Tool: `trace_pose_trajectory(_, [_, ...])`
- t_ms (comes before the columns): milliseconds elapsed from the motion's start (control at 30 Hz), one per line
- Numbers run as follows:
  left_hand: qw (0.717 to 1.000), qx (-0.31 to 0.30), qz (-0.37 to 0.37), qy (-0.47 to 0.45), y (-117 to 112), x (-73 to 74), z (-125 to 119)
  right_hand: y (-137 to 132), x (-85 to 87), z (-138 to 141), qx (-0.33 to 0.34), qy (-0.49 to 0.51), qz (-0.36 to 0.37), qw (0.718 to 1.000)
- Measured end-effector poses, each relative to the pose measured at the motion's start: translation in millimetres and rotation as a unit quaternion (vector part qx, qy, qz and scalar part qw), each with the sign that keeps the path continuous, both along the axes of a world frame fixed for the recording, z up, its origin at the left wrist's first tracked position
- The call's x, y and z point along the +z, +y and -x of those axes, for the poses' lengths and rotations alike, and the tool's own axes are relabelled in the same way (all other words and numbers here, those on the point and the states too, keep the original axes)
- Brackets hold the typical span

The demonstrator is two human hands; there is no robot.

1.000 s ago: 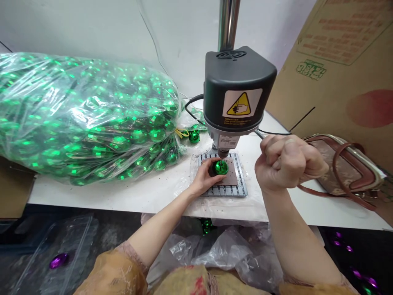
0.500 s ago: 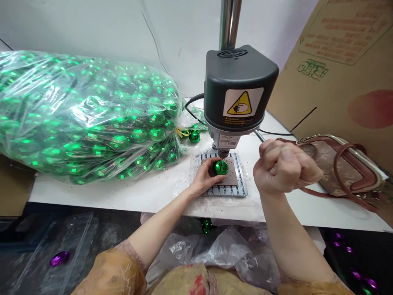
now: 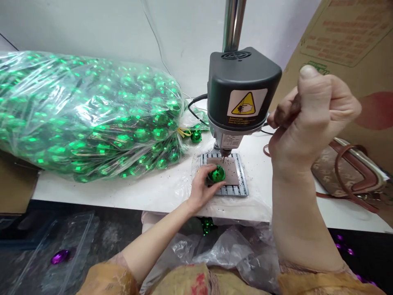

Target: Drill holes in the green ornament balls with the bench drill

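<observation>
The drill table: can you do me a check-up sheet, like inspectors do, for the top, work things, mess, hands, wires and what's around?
Surface: white table, dark specks near the drill press.
Job's things: green ball over the brown pad on the slotted base.
Clutter: clear bag of green balls at left; handbag at right.
Hands: left hand holds the green ball; right hand in a fist, its grip hidden.
Cables: black cord beside the drill press; pale wire along the wall.
Surroundings: cardboard at right; purple ball lower left.
</observation>
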State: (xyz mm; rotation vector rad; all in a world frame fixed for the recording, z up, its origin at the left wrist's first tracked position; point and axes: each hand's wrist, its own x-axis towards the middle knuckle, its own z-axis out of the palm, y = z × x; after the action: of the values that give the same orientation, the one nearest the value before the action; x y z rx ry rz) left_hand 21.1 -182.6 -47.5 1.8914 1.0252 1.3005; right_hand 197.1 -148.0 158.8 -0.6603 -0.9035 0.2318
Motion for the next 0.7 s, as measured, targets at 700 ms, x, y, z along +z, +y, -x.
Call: trace_pose_trajectory(700, [0.962,0.150,-0.008,0.226,121.9,40.4,17.5,0.2,-5.1,-0.5,-0.015,-0.015,-0.020,1.000])
